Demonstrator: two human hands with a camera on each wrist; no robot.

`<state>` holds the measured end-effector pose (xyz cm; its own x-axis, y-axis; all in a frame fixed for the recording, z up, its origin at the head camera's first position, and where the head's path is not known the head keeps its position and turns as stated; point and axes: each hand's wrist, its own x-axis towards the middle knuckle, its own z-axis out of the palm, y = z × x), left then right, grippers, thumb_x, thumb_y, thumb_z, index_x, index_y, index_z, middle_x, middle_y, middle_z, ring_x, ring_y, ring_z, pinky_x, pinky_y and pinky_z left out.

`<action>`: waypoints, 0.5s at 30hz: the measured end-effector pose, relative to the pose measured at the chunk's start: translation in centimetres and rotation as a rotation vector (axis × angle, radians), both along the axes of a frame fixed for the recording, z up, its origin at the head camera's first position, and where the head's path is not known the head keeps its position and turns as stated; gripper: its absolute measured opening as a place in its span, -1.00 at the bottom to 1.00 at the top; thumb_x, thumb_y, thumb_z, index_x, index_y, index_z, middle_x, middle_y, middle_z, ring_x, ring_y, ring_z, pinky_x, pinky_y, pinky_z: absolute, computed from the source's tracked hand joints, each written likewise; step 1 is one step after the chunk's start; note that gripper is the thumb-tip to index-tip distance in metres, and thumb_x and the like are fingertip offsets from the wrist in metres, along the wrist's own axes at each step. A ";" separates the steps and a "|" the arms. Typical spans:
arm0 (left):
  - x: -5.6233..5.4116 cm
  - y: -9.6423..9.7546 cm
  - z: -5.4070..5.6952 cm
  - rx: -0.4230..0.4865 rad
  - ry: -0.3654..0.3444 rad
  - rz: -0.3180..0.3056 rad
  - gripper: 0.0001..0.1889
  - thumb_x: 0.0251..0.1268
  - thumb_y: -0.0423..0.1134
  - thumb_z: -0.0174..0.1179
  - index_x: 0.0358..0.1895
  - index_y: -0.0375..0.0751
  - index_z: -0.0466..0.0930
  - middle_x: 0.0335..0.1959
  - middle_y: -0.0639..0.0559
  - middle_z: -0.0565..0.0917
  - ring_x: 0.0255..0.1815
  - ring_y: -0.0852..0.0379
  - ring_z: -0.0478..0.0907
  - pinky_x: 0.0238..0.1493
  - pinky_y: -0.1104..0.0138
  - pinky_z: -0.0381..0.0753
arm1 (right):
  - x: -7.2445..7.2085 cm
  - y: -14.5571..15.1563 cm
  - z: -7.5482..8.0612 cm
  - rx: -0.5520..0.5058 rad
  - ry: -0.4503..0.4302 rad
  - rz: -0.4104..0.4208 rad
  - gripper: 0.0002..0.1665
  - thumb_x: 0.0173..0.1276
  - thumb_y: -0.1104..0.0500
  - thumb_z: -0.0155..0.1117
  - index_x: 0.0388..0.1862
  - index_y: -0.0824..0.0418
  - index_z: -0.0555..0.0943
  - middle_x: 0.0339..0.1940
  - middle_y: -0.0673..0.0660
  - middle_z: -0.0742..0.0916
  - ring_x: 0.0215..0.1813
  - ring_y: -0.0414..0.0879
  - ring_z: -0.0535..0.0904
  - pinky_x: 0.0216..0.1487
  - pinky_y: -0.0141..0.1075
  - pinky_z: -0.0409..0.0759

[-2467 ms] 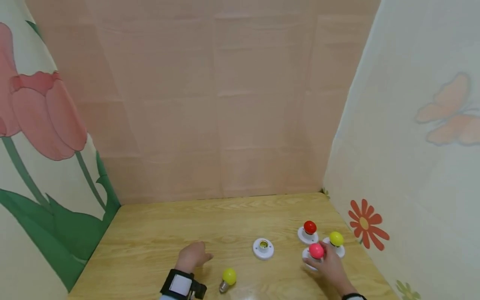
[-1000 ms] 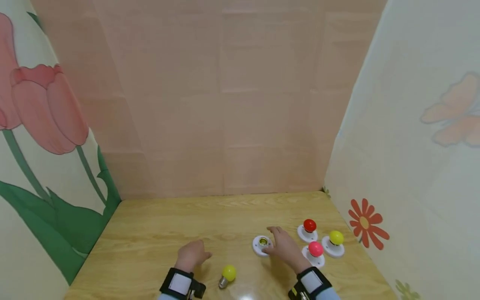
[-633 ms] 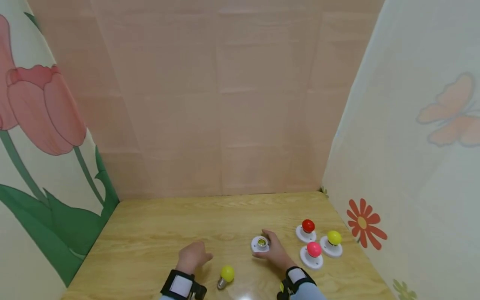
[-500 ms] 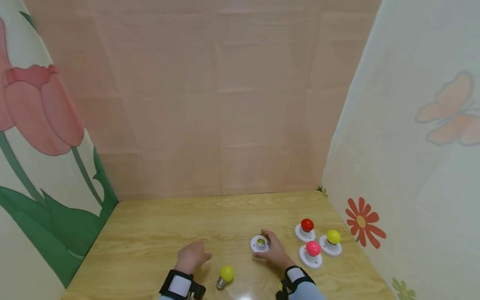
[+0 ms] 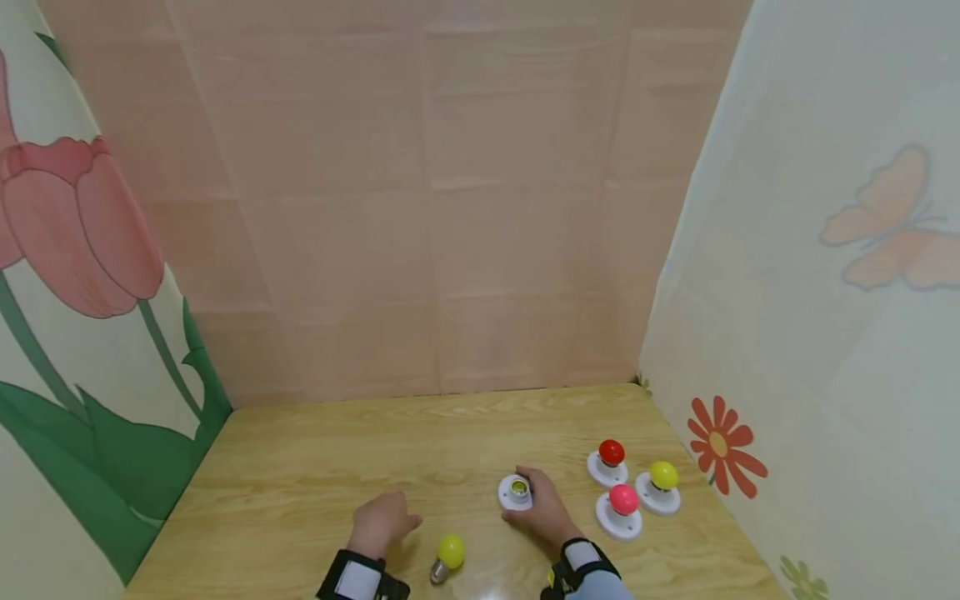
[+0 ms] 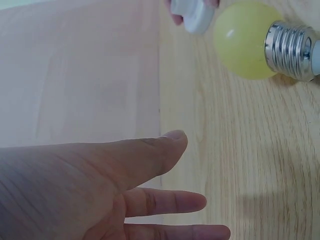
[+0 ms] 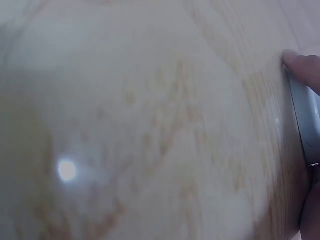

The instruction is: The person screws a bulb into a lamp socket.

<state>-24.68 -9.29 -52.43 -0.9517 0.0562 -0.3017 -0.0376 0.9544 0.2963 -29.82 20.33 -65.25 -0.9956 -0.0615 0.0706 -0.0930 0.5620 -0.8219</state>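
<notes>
My right hand grips the rim of a round white lamp socket, thumb on the near side and fingers on the far side. The socket's brass-coloured mouth faces up with no bulb in it. In the right wrist view only a fingertip and a strip of the socket show at the right edge. My left hand is held over the table, thumb and two fingers extended in the left wrist view, holding nothing. Between the hands a yellow light bulb lies on its side, its metal screw base toward me.
To the right stand three white sockets with bulbs in them: a red bulb, a yellow bulb and a pink bulb. The wooden table ends at a beige back panel; printed cloth walls flank it.
My right hand has left the socket with the pink bulb, moved left and taken hold of the bulbless socket. The left hand and the loose yellow bulb have stayed in place.
</notes>
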 end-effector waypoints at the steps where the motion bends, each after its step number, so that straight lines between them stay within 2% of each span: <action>1: 0.0 0.0 -0.1 -0.004 -0.001 -0.001 -0.56 0.23 0.04 0.25 -0.14 -0.34 0.63 -0.47 -0.07 0.57 -0.54 0.06 0.44 -0.49 0.24 0.38 | 0.0 0.0 0.0 0.007 -0.001 0.002 0.08 -0.21 0.03 0.68 0.30 0.32 0.39 0.25 0.30 0.51 0.31 0.22 0.39 0.33 0.15 0.26; 15: 0.2 0.1 -0.3 0.001 0.015 0.012 -0.57 0.21 0.02 0.27 -0.12 -0.34 0.63 -0.41 -0.10 0.63 -0.48 0.04 0.47 -0.43 0.17 0.50 | 0.0 0.0 -0.3 0.016 0.034 0.017 0.07 -0.22 0.01 0.69 0.28 0.31 0.40 0.21 0.27 0.54 0.28 0.18 0.42 0.32 0.13 0.29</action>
